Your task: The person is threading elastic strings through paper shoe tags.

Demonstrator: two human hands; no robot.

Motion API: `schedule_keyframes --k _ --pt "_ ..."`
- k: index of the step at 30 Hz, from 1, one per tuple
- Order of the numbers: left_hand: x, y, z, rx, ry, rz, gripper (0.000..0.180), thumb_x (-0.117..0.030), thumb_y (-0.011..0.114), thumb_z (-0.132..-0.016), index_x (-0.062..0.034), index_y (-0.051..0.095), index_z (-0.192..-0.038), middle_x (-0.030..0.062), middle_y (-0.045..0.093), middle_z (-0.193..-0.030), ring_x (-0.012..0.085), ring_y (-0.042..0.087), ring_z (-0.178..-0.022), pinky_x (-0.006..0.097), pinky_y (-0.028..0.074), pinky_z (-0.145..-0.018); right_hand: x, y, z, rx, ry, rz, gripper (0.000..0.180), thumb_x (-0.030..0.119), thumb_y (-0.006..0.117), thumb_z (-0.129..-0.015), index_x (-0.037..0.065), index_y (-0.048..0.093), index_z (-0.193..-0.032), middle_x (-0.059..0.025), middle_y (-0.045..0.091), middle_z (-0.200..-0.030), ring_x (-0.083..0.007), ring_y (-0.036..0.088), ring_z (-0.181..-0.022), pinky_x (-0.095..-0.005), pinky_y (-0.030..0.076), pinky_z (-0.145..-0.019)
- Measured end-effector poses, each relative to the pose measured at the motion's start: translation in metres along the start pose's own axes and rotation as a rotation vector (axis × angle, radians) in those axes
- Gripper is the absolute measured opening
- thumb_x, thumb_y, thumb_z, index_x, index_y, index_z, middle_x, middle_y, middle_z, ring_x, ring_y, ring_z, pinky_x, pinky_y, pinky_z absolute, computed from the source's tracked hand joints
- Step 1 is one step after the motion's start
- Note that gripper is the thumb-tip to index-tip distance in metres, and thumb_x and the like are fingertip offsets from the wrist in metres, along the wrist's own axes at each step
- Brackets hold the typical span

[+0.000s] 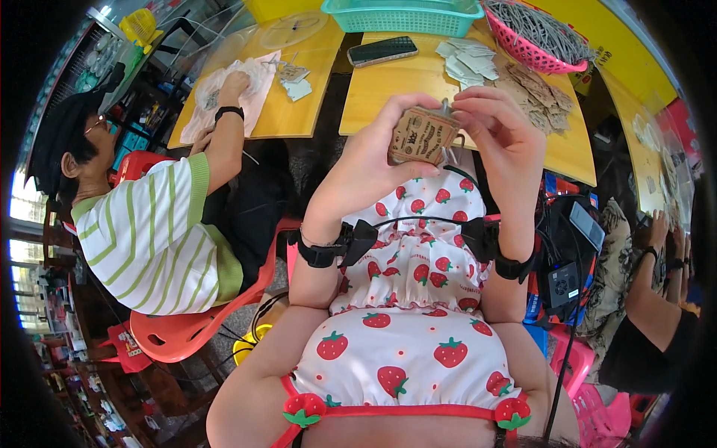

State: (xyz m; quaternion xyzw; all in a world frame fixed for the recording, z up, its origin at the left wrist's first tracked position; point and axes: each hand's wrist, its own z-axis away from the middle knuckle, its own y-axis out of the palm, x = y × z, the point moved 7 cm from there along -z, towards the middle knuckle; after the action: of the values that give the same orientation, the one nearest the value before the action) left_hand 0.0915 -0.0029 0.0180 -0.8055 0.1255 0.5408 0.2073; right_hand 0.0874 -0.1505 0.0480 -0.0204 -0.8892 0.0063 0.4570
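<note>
Above my lap, my left hand (373, 149) grips a small brown printed cardboard card (424, 136), thumb below and fingers behind it. At the card's right edge, my right hand (504, 134) has its thumb and fingertips pinched together. A thin grey cord-like piece (451, 155) shows between the card and my right hand; its upper end sits by the fingertips. How the cord joins the card is hard to make out. Brown cards (534, 97) lie piled on the yellow table (373, 97) beyond my right hand, with white cards (467, 61) beside them.
A pink basket (532, 46) heaped with grey cords and a turquoise basket (403, 16) stand at the back, near a dark phone (382, 51). On my left, a person in a striped shirt (160, 239) works at another table. More people sit at right, beside cables and devices (564, 284).
</note>
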Motion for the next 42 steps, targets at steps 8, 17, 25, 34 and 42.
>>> schedule_keyframes --k 8,17,25,34,42 --pt "0.011 -0.01 0.016 0.36 -0.18 -0.176 0.066 0.01 0.07 -0.069 -0.0065 0.04 -0.125 0.006 0.052 -0.113 0.0127 0.055 -0.101 0.027 0.052 -0.081 0.005 -0.127 0.012 -0.831 -0.131 0.145 0.016 0.01 0.06 -0.088 -0.002 0.063 -0.099 -0.0045 0.063 -0.09 -0.0109 0.058 -0.084 -0.025 0.047 -0.079" --pt "0.018 -0.006 0.015 0.307 -0.193 0.02 0.062 0.009 0.07 -0.071 -0.0048 0.04 -0.123 0.0062 0.052 -0.111 0.0138 0.058 -0.096 0.027 0.053 -0.076 0.041 -0.059 -0.005 -0.25 -0.386 0.531 0.017 0.007 0.058 -0.087 0.0 0.062 -0.102 -0.0098 0.064 -0.109 -0.0205 0.059 -0.101 -0.0308 0.042 -0.092" --pt "0.012 -0.003 0.011 0.227 -0.242 0.154 0.064 0.006 0.073 -0.07 -0.0028 0.038 -0.123 0.0056 0.055 -0.105 0.0124 0.059 -0.093 0.026 0.052 -0.076 0.008 0.009 0.003 0.37 0.072 0.316 0.013 0.002 0.06 -0.082 -0.002 0.06 -0.094 -0.0113 0.063 -0.088 -0.0204 0.062 -0.082 -0.029 0.048 -0.072" --pt "0.025 -0.021 0.005 0.061 -0.156 0.067 0.061 0.0 0.072 -0.074 -0.002 0.038 -0.124 0.0078 0.056 -0.108 0.0131 0.058 -0.096 0.028 0.049 -0.083 0.004 -0.012 -0.003 0.279 0.0 0.424 0.009 0.0 0.062 -0.079 -0.003 0.06 -0.088 -0.0084 0.06 -0.082 -0.0161 0.057 -0.074 -0.0275 0.045 -0.069" --pt "0.026 -0.059 0.005 -0.203 -0.083 -0.098 0.064 -0.005 0.073 -0.076 -0.0018 0.034 -0.127 0.0088 0.054 -0.111 0.0148 0.059 -0.097 0.028 0.051 -0.082 -0.013 -0.104 -0.008 -0.126 0.099 0.41 0.014 0.004 0.064 -0.083 -0.001 0.066 -0.096 -0.0023 0.063 -0.083 -0.0085 0.056 -0.079 -0.0225 0.043 -0.073"
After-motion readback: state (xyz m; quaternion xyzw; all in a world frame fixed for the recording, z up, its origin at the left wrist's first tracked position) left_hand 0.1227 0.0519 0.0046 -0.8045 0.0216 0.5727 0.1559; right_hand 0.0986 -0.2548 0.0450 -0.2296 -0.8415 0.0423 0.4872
